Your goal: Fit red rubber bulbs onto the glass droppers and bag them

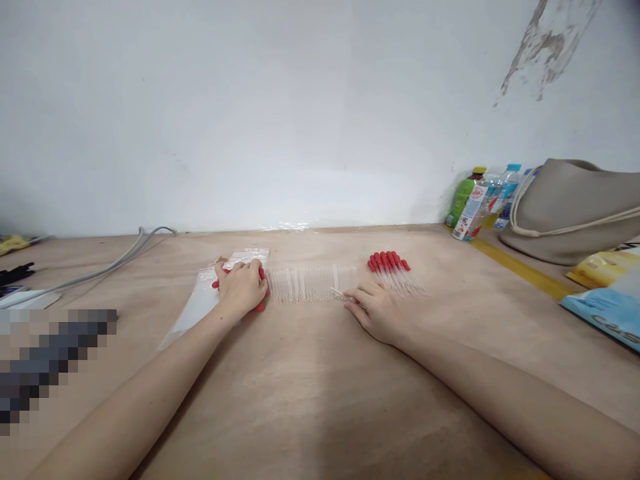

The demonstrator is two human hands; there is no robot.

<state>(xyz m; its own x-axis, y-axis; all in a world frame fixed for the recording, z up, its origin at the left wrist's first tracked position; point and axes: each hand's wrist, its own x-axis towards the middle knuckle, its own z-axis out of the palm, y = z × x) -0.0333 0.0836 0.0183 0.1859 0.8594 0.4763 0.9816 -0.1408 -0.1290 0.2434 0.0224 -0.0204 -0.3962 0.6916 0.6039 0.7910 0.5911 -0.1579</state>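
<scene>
My left hand (242, 288) lies curled over a small pile of red rubber bulbs (261, 306) on a clear zip bag (193, 310). Its fingers touch the bulbs, though the hand itself hides most of them. My right hand (376, 309) pinches a thin clear dropper tube (338, 293) between thumb and fingertips, its end pointing left. Between both hands runs a row of clear dropper tubes (303, 285), side by side on the table. Just beyond my right hand, several droppers with red bulbs (386, 261) are fanned out, tips toward me.
Drink bottles (467, 207) and a grey-beige bag (575, 213) stand against the wall at the right. Blue and yellow packets (605, 310) lie near the right edge. A grey cable (117, 264) crosses the left of the wooden table (280, 400); a pixelated patch covers part there.
</scene>
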